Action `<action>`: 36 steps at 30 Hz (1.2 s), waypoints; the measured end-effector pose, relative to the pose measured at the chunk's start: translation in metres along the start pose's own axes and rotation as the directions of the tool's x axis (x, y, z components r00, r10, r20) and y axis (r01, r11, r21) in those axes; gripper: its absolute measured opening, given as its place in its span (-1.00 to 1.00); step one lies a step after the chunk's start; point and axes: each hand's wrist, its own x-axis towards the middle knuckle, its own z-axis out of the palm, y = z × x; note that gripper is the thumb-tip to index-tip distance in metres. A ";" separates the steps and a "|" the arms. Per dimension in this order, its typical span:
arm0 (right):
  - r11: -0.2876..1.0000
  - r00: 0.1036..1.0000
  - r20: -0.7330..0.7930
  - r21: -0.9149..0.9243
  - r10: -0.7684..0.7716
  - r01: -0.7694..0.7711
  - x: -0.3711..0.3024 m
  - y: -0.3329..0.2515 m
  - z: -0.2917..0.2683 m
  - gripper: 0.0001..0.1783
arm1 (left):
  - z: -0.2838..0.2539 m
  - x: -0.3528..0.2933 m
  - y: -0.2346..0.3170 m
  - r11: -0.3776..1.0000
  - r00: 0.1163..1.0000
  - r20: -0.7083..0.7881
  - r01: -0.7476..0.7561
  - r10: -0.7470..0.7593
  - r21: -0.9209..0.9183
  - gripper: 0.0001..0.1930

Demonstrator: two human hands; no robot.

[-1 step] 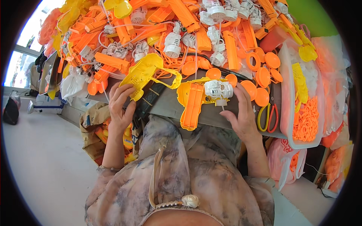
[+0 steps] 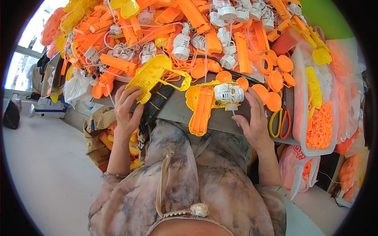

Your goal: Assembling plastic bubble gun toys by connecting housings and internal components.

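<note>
My left hand (image 2: pixel 128 106) pinches the left edge of a yellow toy gun half-shell (image 2: pixel 151 74), tilted above the table edge. In front of me on the table lies a second yellow half-shell (image 2: pixel 191 96), with an orange battery-box-like piece (image 2: pixel 201 112) in its handle part. A white motor gearbox (image 2: pixel 228 93) sits in this shell's right end, and a short pale tube points down from it. My right hand (image 2: pixel 256 120) is beside the gearbox, fingers and thumb apart. Whether its fingertips touch the gearbox I cannot tell.
A heap of orange pieces (image 2: pixel 118 63), white gearboxes (image 2: pixel 181 47) and wires covers the far side. Orange round caps (image 2: pixel 274 80) and scissors (image 2: pixel 284 124) lie to the right, beside a clear bin (image 2: pixel 319 151) of orange links. A paper bag (image 2: pixel 94 128) stands below left.
</note>
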 end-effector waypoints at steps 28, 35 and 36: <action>0.991 0.983 -0.148 -0.095 -0.108 0.095 -0.027 -0.028 -0.052 -0.61 | 0.048 -0.008 0.003 0.994 0.996 -0.081 0.031 -0.022 0.106 -0.64; 0.847 0.716 -0.606 -0.127 0.346 -0.517 -0.047 0.014 -0.165 -0.80 | 0.040 -0.010 0.012 0.994 0.988 -0.138 -0.053 0.066 0.093 -0.54; 0.781 0.746 -0.589 -0.288 0.312 -0.554 -0.049 0.043 -0.189 -0.82 | 0.037 -0.009 0.017 0.993 0.981 -0.170 -0.083 0.097 0.084 -0.55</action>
